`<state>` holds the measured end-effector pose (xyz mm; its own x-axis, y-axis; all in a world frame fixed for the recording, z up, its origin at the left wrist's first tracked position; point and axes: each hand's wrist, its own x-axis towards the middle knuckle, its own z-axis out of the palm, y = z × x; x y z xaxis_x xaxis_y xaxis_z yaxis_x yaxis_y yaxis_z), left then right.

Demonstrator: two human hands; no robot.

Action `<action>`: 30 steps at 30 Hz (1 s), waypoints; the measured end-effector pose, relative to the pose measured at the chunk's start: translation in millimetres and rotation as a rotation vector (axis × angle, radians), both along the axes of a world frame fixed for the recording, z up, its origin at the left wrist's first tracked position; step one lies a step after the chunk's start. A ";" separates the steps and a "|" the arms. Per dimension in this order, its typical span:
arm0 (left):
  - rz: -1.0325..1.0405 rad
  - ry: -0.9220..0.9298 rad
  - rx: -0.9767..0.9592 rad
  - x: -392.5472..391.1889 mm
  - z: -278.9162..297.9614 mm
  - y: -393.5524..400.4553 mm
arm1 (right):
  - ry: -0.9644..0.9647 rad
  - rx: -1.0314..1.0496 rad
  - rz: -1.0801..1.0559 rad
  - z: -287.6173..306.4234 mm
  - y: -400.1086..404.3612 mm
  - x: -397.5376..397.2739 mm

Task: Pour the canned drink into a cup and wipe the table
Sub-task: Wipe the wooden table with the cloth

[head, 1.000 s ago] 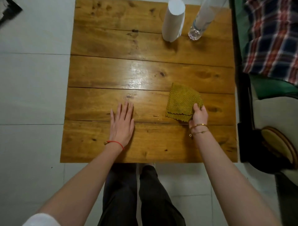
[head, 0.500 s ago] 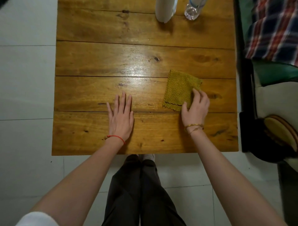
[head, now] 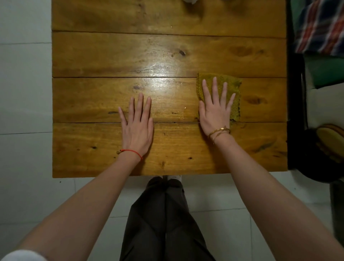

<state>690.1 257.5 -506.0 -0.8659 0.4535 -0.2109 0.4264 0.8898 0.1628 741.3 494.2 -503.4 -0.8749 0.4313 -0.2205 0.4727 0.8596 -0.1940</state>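
A folded olive-yellow cloth (head: 235, 87) lies on the right half of the wooden plank table (head: 93, 55). My right hand (head: 215, 110) lies flat on the cloth with fingers straight and spread, pressing it to the wood. My left hand (head: 137, 124) rests flat on the bare table left of centre, fingers straight and pointing away from me. Small wet spots (head: 184, 108) glint on the wood between the two hands. Only a sliver of a white object (head: 189, 1) shows at the table's far edge; the can and cup are out of view.
A plaid cloth (head: 320, 28) lies on green furniture (head: 323, 70) just past the table's right edge. A dark round object with a tan top (head: 329, 147) sits low at the right. White tiled floor (head: 24, 93) runs along the left. My legs (head: 165, 214) stand at the near edge.
My right hand went from pinching the cloth's near corner to lying flat on top of it. The view tilted down, so the white cylinder and the bottle left the top of the frame.
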 end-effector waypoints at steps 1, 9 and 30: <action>0.003 0.001 0.004 0.5 -0.6 0.0 | 0.004 -0.006 0.017 0.0 1.6 6.2; -0.006 0.002 0.031 16.1 -3.1 6.6 | 0.007 -0.080 0.039 5.7 -16.6 77.0; -0.018 -0.003 0.007 21.9 2.7 -16.4 | -0.055 -0.084 -0.022 5.5 -41.5 88.7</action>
